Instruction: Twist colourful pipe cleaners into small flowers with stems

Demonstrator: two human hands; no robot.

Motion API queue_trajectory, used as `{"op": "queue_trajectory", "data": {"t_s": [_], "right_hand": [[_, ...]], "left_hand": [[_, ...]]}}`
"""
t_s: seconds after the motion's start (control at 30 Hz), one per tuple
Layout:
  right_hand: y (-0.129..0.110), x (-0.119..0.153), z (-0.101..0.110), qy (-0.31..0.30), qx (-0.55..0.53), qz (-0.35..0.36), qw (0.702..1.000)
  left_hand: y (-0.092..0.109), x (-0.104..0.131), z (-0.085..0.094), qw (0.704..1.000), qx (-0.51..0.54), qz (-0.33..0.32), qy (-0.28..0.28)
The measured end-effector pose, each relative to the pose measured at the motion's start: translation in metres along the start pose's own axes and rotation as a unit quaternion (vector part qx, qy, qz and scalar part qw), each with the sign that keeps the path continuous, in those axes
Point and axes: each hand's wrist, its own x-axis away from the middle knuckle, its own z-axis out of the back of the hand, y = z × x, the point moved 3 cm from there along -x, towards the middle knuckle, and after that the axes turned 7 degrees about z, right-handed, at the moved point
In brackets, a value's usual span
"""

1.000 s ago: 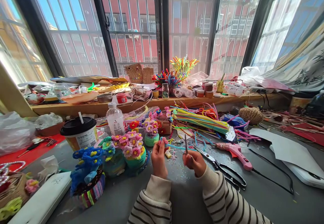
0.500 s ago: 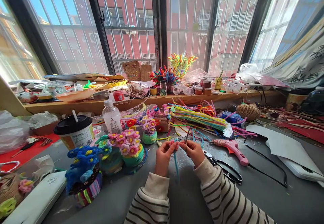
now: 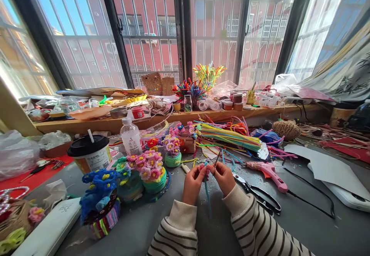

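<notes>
Pinched between the fingertips of my left hand [image 3: 193, 183] is a small pink pipe-cleaner flower [image 3: 202, 167]. A light-blue pipe cleaner [image 3: 207, 199] runs through the pinch and dangles toward the desk. My right hand [image 3: 225, 179] is closed close beside it, fingertips meeting the flower's right side. A thin dark pointed tool [image 3: 217, 155] sticks up out of the right fingers; its exact kind is too small to tell. Large scissors [image 3: 261, 198] lie to the right of my right hand, near a pink hot glue gun [image 3: 270, 173].
Finished pipe-cleaner flower pots, one pink [image 3: 150, 165] and one blue [image 3: 100, 194], stand to the left. Behind my hands lies a bundle of pipe cleaners [image 3: 231, 134]. A lidded cup [image 3: 89, 152] and a water bottle [image 3: 131, 136] stand at the back left. The glue gun's cord [image 3: 312, 198] loops rightward.
The view has shifted slightly, so most things sit a little farther right and lower. Both hands stay together at the flower, with the right fingers drawn slightly closer around it.
</notes>
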Motion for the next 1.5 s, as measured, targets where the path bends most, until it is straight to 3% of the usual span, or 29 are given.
{"op": "queue_trajectory", "data": {"t_s": [0.13,0.27,0.6,0.9,1.07,1.13,1.23,1.37,1.5], "right_hand": [[0.001,0.001,-0.001,0.005,0.031,0.008,0.999],[-0.001,0.002,-0.003,0.002,0.054,0.013,0.998],[-0.012,0.003,-0.007,-0.016,0.188,0.059,0.980],[-0.002,0.005,-0.017,0.006,0.098,0.009,0.995],[0.003,0.010,-0.024,0.077,0.049,-0.017,0.996],[0.002,0.009,-0.025,0.071,0.029,-0.019,0.997],[-0.001,0.004,-0.024,-0.012,-0.010,-0.027,1.000],[-0.002,0.000,-0.021,-0.110,-0.057,-0.053,0.991],[0.002,0.000,-0.019,-0.131,-0.094,-0.072,0.984]], "left_hand": [[0.001,0.000,0.000,0.999,-0.016,-0.028,0.006],[-0.004,-0.002,-0.002,1.000,-0.009,-0.016,-0.009],[-0.010,-0.003,0.003,0.996,-0.068,-0.026,0.046],[-0.005,-0.001,0.008,0.970,-0.179,-0.086,0.136],[-0.006,-0.004,0.010,0.959,-0.190,-0.111,0.176],[-0.005,-0.004,0.011,0.961,-0.185,-0.113,0.173],[-0.002,-0.003,0.013,0.975,-0.141,-0.097,0.144],[-0.004,-0.003,0.010,0.995,-0.081,-0.033,0.051],[-0.008,-0.004,0.007,0.998,-0.068,-0.003,0.014]]}}
